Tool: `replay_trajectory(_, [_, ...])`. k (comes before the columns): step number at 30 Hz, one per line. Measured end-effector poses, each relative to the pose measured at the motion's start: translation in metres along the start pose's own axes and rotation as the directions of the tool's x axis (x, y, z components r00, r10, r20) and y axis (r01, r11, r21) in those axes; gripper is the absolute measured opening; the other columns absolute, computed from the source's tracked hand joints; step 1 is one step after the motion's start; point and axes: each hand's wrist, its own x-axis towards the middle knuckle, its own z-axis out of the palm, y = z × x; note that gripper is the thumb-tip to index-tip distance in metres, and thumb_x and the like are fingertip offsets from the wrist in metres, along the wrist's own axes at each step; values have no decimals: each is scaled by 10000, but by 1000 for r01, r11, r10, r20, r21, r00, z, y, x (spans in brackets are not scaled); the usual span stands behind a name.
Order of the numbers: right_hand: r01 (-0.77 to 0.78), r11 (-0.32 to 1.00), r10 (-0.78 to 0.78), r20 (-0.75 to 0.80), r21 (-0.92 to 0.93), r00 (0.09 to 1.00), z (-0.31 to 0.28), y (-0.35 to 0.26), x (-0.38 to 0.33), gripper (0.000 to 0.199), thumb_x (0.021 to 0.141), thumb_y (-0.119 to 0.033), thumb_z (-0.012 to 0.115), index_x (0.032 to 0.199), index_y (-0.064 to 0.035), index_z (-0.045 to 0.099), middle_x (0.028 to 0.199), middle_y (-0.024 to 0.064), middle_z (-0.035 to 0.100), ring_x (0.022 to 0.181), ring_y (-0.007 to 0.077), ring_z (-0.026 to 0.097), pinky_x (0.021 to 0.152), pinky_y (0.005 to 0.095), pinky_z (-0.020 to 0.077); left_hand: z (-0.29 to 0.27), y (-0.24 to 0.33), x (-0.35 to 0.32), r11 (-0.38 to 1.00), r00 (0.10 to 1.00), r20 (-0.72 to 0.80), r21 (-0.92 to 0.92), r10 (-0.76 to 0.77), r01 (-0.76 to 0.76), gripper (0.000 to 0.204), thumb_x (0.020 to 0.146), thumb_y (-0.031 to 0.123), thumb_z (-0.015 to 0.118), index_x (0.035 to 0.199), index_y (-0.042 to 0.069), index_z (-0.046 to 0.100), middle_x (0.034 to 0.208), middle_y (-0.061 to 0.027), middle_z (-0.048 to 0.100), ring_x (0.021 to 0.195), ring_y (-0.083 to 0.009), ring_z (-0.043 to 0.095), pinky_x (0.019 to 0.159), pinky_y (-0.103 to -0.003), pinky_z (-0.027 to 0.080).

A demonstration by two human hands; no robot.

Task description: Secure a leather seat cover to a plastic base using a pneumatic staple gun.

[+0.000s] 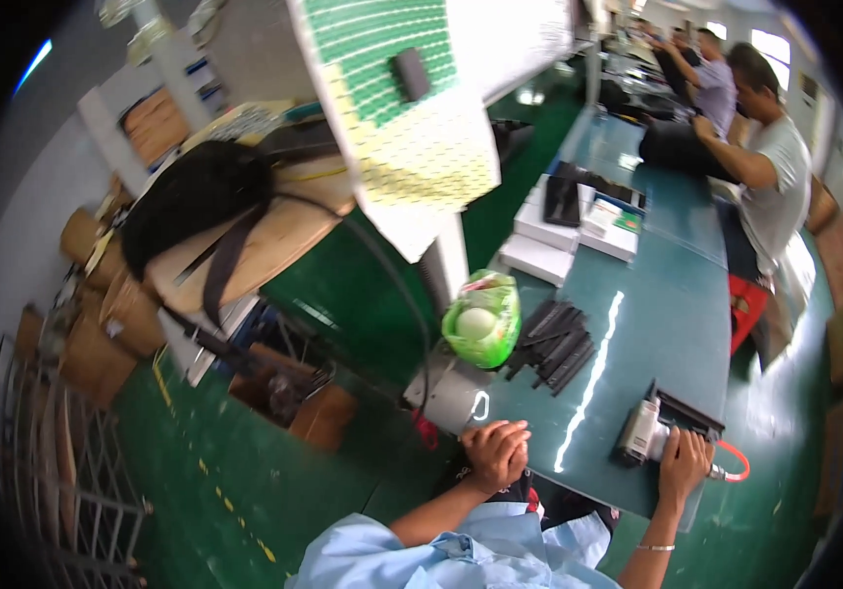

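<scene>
Left hand (495, 454) curled into loose fist, right hand (684, 459) fingers closed, gripping

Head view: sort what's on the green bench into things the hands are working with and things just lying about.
In hand:
right hand on the grey power tool
left hand at the bench edge

Lying about:
black strips
green bag
white boxes

1 green bag (482, 319) at 12 o'clock, 1 pile of black strips (554, 346), 3 white boxes (549, 240), 2 co-workers (770, 162) at 1 o'clock.
</scene>
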Motion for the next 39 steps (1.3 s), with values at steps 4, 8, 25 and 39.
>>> replay_trajectory(4, [17, 1000, -17, -8, 1, 1000, 4, 4, -6, 203, 884, -165, 531, 795, -7, 623, 736, 120, 589, 726, 298, 553, 707, 399, 392, -2, 0, -1, 1000, 1000, -23, -6, -7, 7, 148, 787, 168, 593, 927, 141, 632, 1020, 24, 648, 927, -163, 566, 863, -347, 306])
replay_trajectory(8, [7, 1000, -7, -4, 19, 1000, 9, 6, -6, 263, 911, -199, 502, 779, 4, 604, 760, 137, 590, 746, 302, 549, 739, 391, 391, -1, 0, 1, 1000, 999, -38, 11, -13, 13, 130, 790, 176, 576, 906, 145, 627, 1007, 29, 649, 912, -164, 561, 856, -353, 302])
replay_trajectory(25, [33, 999, -33, -10, -16, 999, 12, 9, -8, 230, 895, -157, 524, 742, 2, 587, 709, 107, 571, 684, 273, 530, 694, 380, 391, -3, 2, -2, 999, 999, -36, 8, -31, 31, 115, 806, 200, 565, 891, 151, 625, 1019, 34, 645, 927, -163, 555, 869, -360, 298])
replay_trajectory(39, [15, 1000, -15, 11, 3, 1000, 7, -1, 10, 190, 838, -163, 587, 684, -52, 577, 653, 74, 537, 645, 251, 511, 686, 369, 381, 4, -7, 0, 997, 999, 41, 81, 0, -3, 129, 786, 156, 546, 888, 145, 625, 1017, 4, 648, 958, -214, 550, 901, -382, 304])
